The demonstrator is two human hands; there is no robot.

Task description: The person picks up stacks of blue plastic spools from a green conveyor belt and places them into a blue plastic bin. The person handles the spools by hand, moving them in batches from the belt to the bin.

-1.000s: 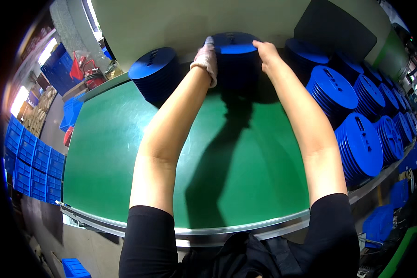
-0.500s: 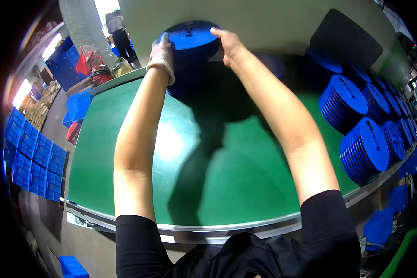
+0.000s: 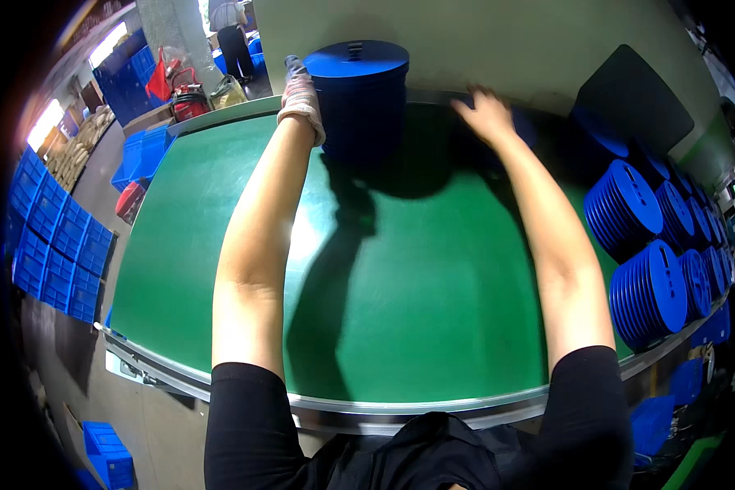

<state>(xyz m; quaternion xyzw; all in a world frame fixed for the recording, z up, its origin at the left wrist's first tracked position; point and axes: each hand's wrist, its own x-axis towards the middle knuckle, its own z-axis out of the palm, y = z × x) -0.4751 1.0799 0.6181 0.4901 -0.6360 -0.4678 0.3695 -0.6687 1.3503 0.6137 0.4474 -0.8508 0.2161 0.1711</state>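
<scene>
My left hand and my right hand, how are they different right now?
Covering: the left hand wears a pale glove, while the right hand looks bare.
Contact: the left hand lies against the left side of the tall blue stack; the right hand is open and apart from that stack.
Shared: both reach toward the far edge of the green table.

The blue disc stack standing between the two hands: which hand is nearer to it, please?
Left. The gloved left hand is against the left side of the blue stack; the right hand is apart from it, to the right.
</scene>
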